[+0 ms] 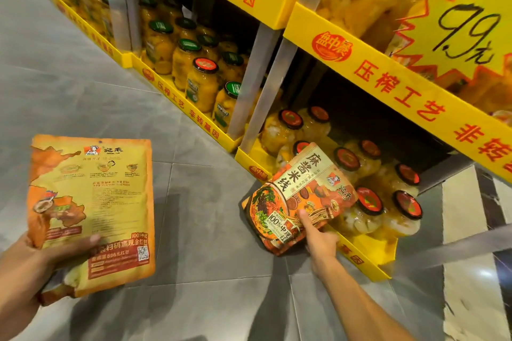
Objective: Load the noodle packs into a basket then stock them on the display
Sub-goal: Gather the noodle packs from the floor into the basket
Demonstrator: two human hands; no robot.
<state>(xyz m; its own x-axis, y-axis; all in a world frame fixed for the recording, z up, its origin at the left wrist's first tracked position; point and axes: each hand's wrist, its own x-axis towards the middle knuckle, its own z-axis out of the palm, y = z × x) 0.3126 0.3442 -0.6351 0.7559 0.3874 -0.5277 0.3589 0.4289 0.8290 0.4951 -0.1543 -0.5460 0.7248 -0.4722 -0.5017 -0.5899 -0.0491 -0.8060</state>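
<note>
The right hand (318, 235) pinches one noodle pack (300, 196) by its lower edge, thumb on the printed face, and holds it front-up at the lip of the bottom shelf (360, 255), just in front of the red-lidded jars (368, 202). The left hand (33, 266) grips a second pack (91, 213) by its bottom corner, back side up, well apart over the grey floor (194, 230). No basket is in view, so this looks like the stocking stage. To place the pack well, I would judge that it needs a flat spot, and the shelf here seems crowded with jars; laying it on their lids would leave it tilted and liable to slide off the yellow rim. Better to keep the pinch firm, turn the title outward, and seat it fully behind the rim before letting go. The left pack should be flipped face-out before it follows.
</note>
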